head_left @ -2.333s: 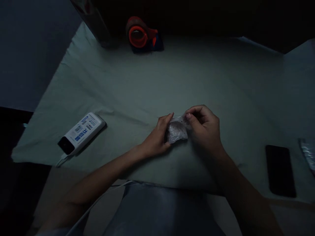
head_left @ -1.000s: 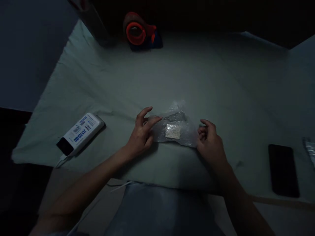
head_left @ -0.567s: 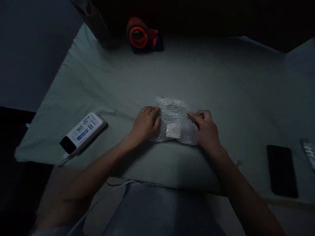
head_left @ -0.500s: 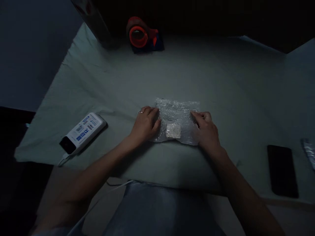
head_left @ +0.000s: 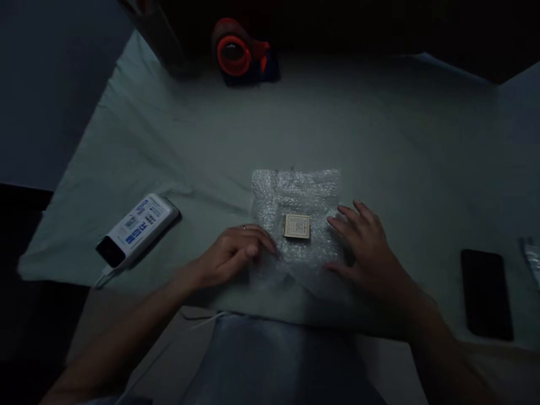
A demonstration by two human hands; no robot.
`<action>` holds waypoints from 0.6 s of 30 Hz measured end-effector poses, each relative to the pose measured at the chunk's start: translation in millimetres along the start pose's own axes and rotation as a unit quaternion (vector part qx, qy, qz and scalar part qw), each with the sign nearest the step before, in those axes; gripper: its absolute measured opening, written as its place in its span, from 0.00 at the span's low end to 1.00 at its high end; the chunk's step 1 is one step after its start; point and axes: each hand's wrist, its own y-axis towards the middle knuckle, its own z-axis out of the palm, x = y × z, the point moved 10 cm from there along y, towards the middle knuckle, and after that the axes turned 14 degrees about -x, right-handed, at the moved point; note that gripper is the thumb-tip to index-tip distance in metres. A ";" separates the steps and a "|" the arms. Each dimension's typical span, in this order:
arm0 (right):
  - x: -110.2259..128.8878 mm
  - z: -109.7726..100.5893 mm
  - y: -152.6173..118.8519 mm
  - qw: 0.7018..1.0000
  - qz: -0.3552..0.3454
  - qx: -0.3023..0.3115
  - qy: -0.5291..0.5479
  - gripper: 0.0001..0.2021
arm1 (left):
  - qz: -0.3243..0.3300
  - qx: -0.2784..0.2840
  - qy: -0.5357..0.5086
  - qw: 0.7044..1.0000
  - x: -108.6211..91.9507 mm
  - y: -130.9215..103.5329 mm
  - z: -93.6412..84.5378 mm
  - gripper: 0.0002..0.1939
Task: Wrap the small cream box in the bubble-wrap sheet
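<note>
A small square item with a printed, tan-edged face (head_left: pixel 297 226) lies uncovered on a sheet of bubble wrap (head_left: pixel 304 194), near the front of the cloth-covered table. The wrap is spread out flat, its front part wrinkled. My left hand (head_left: pixel 236 252), with a ring on one finger, rests at the left edge of the wrap, its fingers stretched out and holding nothing. On the right side of the wrap is my right hand (head_left: pixel 363 244), fingers spread, its fingertips over or on the wrap's edge.
A white device with blue print (head_left: pixel 137 230) and a cable lies at the left. A red tape dispenser (head_left: pixel 240 56) stands at the back. To the right are a black phone (head_left: pixel 486 293) and a silvery packet (head_left: pixel 532 257). Dark boxes (head_left: pixel 358 28) border the back.
The front flap of wrap has come off the small item and now lies toward me. My left hand has moved down and left; my right hand has opened and moved slightly right.
</note>
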 end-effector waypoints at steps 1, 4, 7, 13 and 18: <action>-2.1 6.7 -7.9 0.999 0.009 0.030 -0.017 0.39 | 0.009 0.033 0.025 0.999 -1.1 -6.4 8.7 0.24; -10.3 21.1 -26.8 0.994 0.042 0.084 -0.052 0.43 | 0.056 0.098 0.153 0.982 2.8 -24.2 30.1 0.16; -11.0 21.5 -28.8 0.993 0.052 0.091 -0.059 0.44 | 0.114 0.081 0.246 0.959 1.5 -30.6 36.4 0.11; 18.7 0.8 15.7 0.997 0.043 -0.029 0.061 0.26 | 0.185 0.102 0.221 0.952 -15.8 -31.5 67.0 0.13; 34.5 23.9 38.2 0.986 0.051 -0.039 0.155 0.24 | 0.181 0.196 0.255 0.929 -1.6 -42.5 107.8 0.19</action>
